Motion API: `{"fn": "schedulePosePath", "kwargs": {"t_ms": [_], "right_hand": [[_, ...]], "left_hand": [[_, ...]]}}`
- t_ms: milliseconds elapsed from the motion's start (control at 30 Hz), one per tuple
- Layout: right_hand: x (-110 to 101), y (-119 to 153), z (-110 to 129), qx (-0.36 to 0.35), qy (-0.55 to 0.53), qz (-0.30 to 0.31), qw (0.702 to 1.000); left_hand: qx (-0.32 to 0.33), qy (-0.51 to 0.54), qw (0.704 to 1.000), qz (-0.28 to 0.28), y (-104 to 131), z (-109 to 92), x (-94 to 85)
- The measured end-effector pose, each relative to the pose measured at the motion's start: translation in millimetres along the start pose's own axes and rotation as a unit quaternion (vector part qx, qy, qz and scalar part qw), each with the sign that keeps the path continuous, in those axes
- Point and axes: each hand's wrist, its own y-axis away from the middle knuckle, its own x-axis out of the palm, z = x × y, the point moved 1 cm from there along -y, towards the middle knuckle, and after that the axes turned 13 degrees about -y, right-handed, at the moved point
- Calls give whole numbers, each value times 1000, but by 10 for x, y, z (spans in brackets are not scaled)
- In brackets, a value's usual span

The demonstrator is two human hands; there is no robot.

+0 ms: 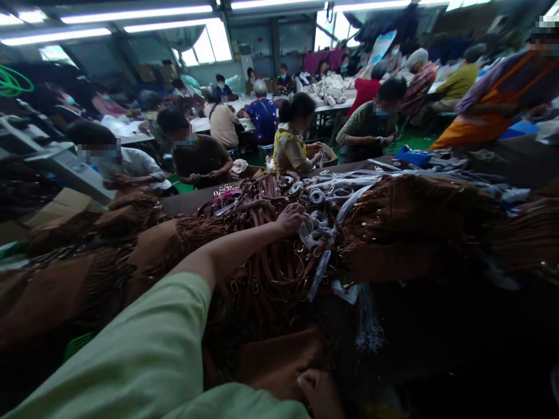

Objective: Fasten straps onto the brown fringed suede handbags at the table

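My left hand (292, 219) reaches forward over a pile of brown straps (279, 262) with metal clasps. Its fingers are bent closed at a coiled strap in clear plastic wrap (311, 226). Low in the view, my right hand (318, 389) is closed at the edge of a flat brown bag piece (279, 361) close to my body. The fingertips there are dim, and part of the hand is cut off by the frame. More plastic-wrapped straps (321, 270) lie just right of my left hand.
Stacks of brown fringed bag pieces (393, 215) stand right of the straps, and further stacks (152, 250) lie to the left. A blue container (413, 157) sits at the table's far side. Several co-workers (292, 134) work with their hands beyond the table.
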Motion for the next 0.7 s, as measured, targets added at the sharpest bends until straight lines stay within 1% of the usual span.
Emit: {"fn": "schedulePosePath", "kwargs": {"t_ms": [67, 133, 200, 267, 300, 333, 367, 400, 433, 467, 533, 567, 633, 700], "right_hand": [[-15, -7, 50, -7, -14, -1, 1000], [-28, -24, 101, -15, -29, -1, 999], [-35, -50, 145, -24, -38, 3, 999], [-39, -77, 179, -33, -40, 10, 999], [-41, -87, 194, -35, -37, 10, 999], [-45, -93, 210, -36, -34, 8, 999], [-50, -96, 226, -36, -29, 5, 999], [-54, -95, 243, -36, -24, 2, 999], [-59, -92, 260, -35, -20, 0, 999], [-62, -86, 278, -34, -17, 1, 999], [-65, -71, 308, -32, -17, 4, 999], [-64, -61, 319, -33, -19, 6, 999], [-58, -38, 328, -39, -25, 7, 999], [-48, -14, 321, -41, -24, 5, 999]], "left_hand": [[-64, 30, 996, 55, 540, -114, -152], [-118, 81, 982, 125, 1225, -342, -177], [-192, 134, 954, 187, 1983, -689, -90], [-280, 165, 914, 242, 2709, -1110, 59], [-313, 181, 892, 273, 3023, -1324, 133], [-343, 197, 868, 301, 3286, -1519, 194], [-367, 207, 853, 307, 3490, -1685, 231], [-385, 212, 847, 300, 3631, -1813, 242], [-400, 209, 846, 285, 3712, -1902, 227], [-412, 201, 850, 260, 3740, -1955, 191], [-414, 186, 867, 206, 3677, -1999, 89], [-400, 189, 878, 184, 3607, -2015, 42], [-340, 219, 901, 157, 3444, -2080, -6], [-267, 248, 919, 149, 3302, -2196, 25]]}}
